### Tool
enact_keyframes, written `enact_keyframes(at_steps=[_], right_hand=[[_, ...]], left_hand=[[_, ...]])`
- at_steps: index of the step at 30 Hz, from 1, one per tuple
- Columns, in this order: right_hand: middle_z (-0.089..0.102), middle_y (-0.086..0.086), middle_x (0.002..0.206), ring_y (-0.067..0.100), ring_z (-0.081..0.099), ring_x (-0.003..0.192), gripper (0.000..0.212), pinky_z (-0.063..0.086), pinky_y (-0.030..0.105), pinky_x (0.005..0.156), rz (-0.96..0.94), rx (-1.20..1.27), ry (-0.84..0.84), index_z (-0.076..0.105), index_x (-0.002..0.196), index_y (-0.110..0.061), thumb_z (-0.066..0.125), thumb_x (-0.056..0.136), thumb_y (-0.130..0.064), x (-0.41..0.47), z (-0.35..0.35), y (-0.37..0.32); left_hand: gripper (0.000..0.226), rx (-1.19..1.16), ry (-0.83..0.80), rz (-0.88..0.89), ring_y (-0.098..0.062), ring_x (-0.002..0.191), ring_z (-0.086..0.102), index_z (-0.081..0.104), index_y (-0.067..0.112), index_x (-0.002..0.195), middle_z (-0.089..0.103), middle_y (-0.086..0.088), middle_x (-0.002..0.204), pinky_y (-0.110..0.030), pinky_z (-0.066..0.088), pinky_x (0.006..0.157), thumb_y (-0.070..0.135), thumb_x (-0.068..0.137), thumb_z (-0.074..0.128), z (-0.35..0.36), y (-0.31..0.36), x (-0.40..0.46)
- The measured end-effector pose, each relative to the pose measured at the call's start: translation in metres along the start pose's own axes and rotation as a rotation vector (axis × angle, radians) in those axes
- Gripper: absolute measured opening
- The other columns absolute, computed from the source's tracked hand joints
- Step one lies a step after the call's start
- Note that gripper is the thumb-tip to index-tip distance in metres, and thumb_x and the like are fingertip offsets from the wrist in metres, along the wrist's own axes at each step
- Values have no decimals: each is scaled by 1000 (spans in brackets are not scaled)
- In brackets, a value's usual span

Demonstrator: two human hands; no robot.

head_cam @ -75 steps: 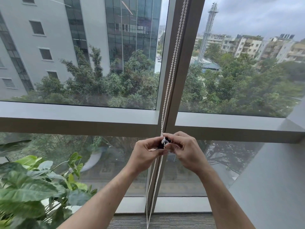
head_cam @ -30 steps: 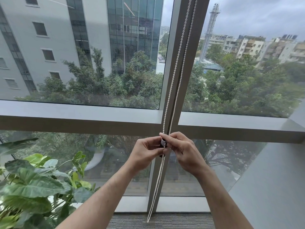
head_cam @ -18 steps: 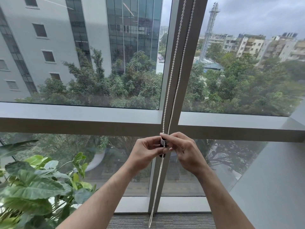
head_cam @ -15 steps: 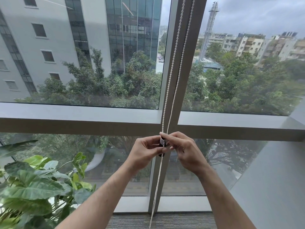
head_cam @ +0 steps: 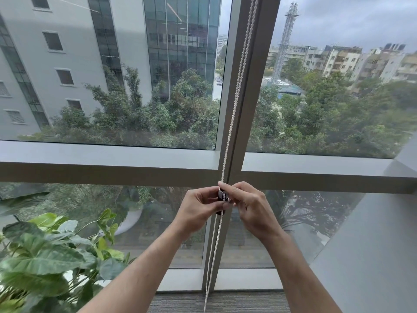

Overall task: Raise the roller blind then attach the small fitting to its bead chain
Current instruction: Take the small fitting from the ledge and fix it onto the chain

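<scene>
Your left hand (head_cam: 198, 207) and right hand (head_cam: 249, 207) meet at the middle post of the window frame (head_cam: 234, 136), fingertips curled in from either side. Both pinch the small fitting (head_cam: 222, 198), a dark piece with a pale edge, held between thumb and forefinger tips on each side. Most of it is hidden by the fingers.

The bead chain (head_cam: 234, 105) runs nearly vertical, two white strands coming down along the post. One strand lies across the face of the fitting, a few beads showing against the dark; both strands hang on below your hands toward the carpet (head_cam: 225, 301). So the chain's long axis crosses straight through your pinch, top to bottom, and the fitting sits square on it.

Neither hand is nearer; both are on it. No blind fabric shows over the glass, so the raise looks done. Whether the beads are seated in the fitting, you cannot tell.

Leafy plant (head_cam: 45, 256) low at your left, well apart.
</scene>
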State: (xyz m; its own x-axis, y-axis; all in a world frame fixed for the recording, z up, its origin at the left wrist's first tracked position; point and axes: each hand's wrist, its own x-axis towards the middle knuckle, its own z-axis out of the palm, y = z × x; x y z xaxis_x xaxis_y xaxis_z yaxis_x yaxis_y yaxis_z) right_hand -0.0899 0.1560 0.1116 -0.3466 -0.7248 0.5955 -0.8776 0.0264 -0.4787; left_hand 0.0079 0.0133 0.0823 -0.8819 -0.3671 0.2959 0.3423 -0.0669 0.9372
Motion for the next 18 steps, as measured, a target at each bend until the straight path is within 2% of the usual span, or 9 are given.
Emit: enact_keyframes(at_steps=[3, 7, 12, 15, 18], right_hand=[[65, 5, 96, 11, 60, 81, 46, 53, 23, 77, -12, -17, 4, 66, 131, -14, 57, 89, 4, -1, 2, 0], [63, 2, 97, 9, 59, 83, 48, 49, 13, 79, -7, -5, 8, 66, 131, -14, 59, 89, 9, -2, 3, 3], [66, 6, 100, 11, 61, 84, 45, 48, 11, 80, -18, 16, 16, 67, 129, -12, 56, 88, 5, -1, 3, 5], [64, 0, 103, -3, 57, 88, 52, 47, 13, 83, 19, 55, -33, 64, 134, -18, 56, 91, 11, -2, 3, 8], [62, -4, 105, -1, 58, 94, 54, 49, 17, 84, 31, 112, -41, 62, 135, -25, 56, 94, 9, -4, 7, 12]], left_hand=[[27, 12, 10, -4, -14, 85, 72, 73, -2, 104, 78, -9, 93, -27, 59, 75, -1, 78, 76, 0, -1, 0], [25, 25, 15, -11, -12, 82, 71, 73, -4, 105, 77, -9, 92, -25, 58, 72, -8, 80, 74, -1, -3, 0], [30, -5, 3, -19, -15, 86, 71, 71, -4, 109, 77, -12, 97, -29, 59, 76, 0, 79, 75, -1, -4, -2], [31, -19, 3, -26, -15, 86, 71, 71, -4, 108, 77, -10, 96, -32, 59, 78, 4, 78, 76, -3, -4, -1], [31, -13, 20, -20, -14, 81, 70, 71, -5, 106, 77, -7, 92, -28, 58, 75, 4, 77, 77, -4, -4, 0]])
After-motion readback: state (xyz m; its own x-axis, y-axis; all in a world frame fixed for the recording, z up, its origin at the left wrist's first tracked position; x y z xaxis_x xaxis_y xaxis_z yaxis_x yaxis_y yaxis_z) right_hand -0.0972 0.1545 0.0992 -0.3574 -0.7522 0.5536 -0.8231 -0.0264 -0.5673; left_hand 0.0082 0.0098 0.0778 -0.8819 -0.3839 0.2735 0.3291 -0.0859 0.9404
